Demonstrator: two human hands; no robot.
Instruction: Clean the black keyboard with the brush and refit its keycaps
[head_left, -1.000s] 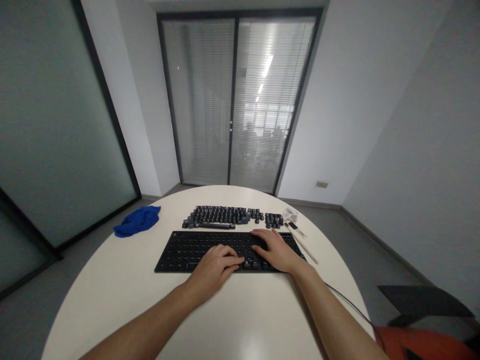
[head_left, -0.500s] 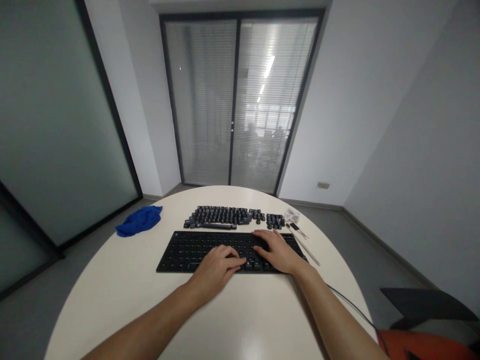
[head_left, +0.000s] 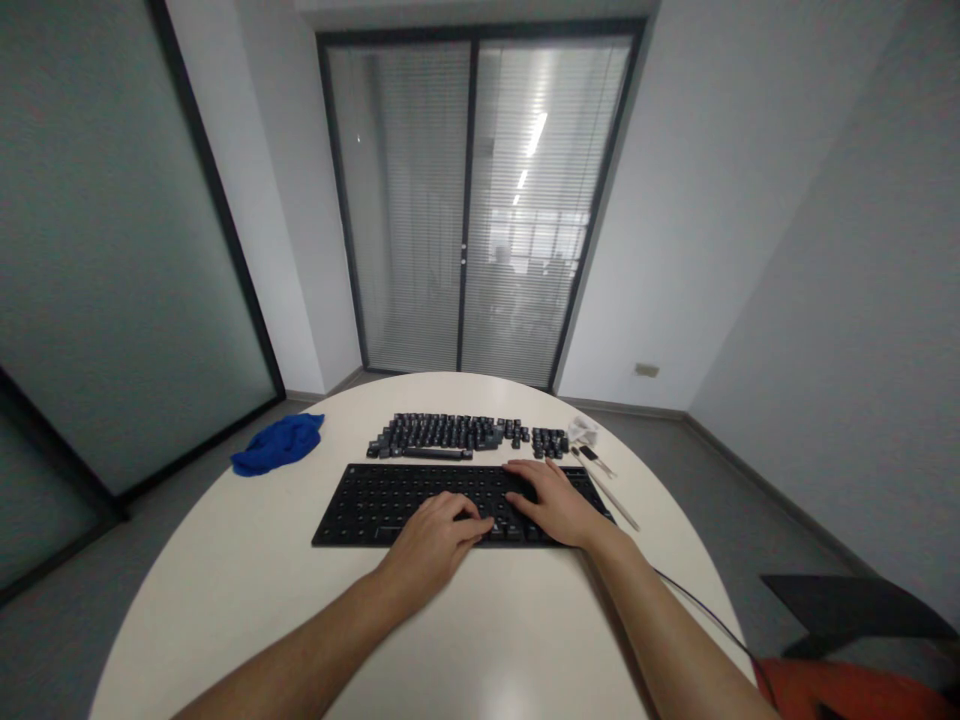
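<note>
A black keyboard (head_left: 367, 505) lies flat on the table, most of its key positions bare of caps. At its lower middle edge my left hand (head_left: 431, 540) is curled, thumb and forefinger drawn together at a small dark keycap (head_left: 498, 524) on the board. How firmly the fingertips hold it is hard to see. Farther right, my right hand (head_left: 556, 505) rests over the board with fingers stretched out and thumb apart, holding nothing visible. Its palm and wrist hide part of the keyboard's right side. Behind the board, loose black keycaps (head_left: 442, 432) sit in keyboard-like rows.
A crumpled blue cloth (head_left: 279, 444) lies at the table's left. Right of the keycaps are a crumpled clear-white item (head_left: 583, 431), a thin brush (head_left: 615, 500) and a small dark-ended tool (head_left: 592, 456). A black cable (head_left: 701, 606) crosses the right edge near a red-seated chair (head_left: 847, 690).
My left thumb has moved slightly forward and closer to the forefinger at the keycap. My right hand has stayed in place.
</note>
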